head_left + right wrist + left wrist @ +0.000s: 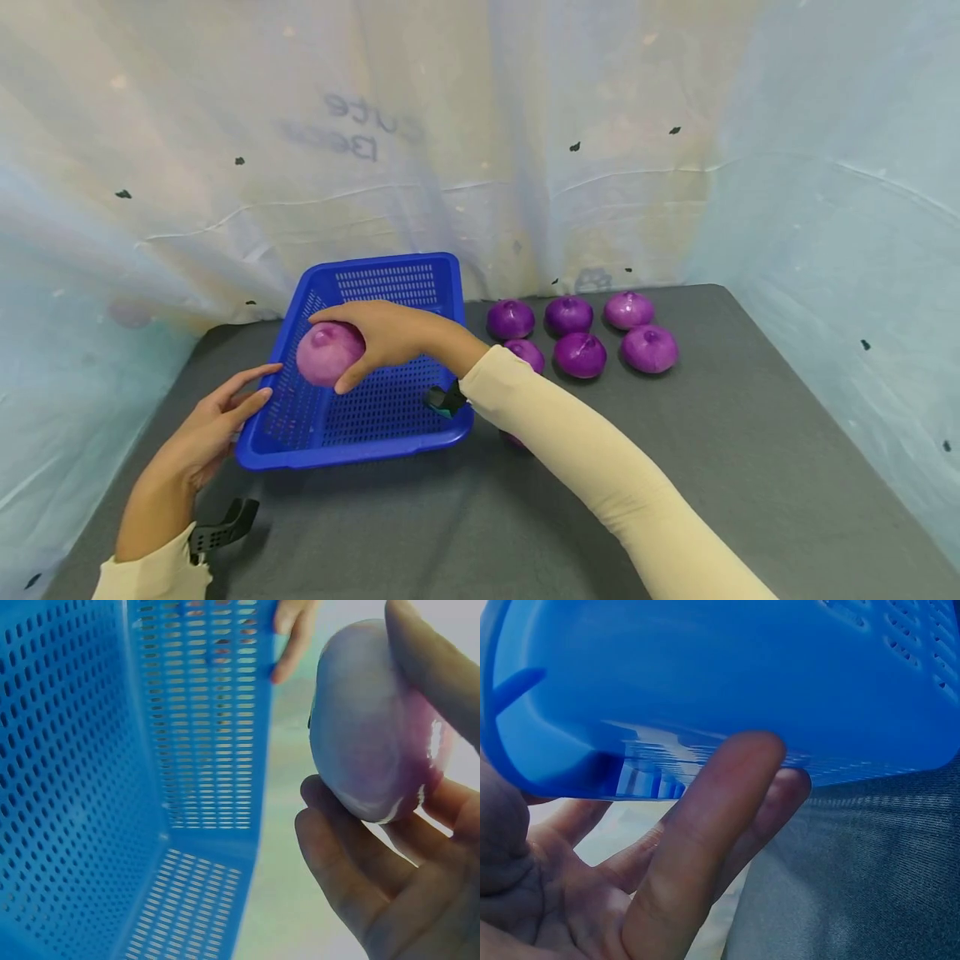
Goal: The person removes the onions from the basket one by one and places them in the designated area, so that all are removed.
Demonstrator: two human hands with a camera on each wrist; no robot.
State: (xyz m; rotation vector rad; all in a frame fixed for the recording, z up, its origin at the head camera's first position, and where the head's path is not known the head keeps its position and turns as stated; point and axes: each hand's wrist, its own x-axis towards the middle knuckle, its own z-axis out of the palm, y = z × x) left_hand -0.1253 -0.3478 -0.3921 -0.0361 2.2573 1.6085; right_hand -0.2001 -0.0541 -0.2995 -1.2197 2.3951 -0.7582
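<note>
My right hand [386, 333] grips a purple onion [327, 356] above the left part of a blue plastic basket [382, 417]. Thumb and fingers curl round the onion, which the right wrist view shows as a glossy, pale purple onion [367, 727] held apart from the basket wall [210, 735]. At the basket's left side, my left hand [206, 429] touches the rim with extended fingertips. Close up in the left wrist view, the fingers [697, 847] lie against the basket [705, 667]. No onion shows inside the part of the basket that I can see.
Several purple onions [580, 355] stand in loose rows on the dark grey table [720, 450], right of the basket. My right forearm partly covers two of them, including an onion [513, 439] near the basket's corner. A pale printed curtain [480, 150] hangs behind the table.
</note>
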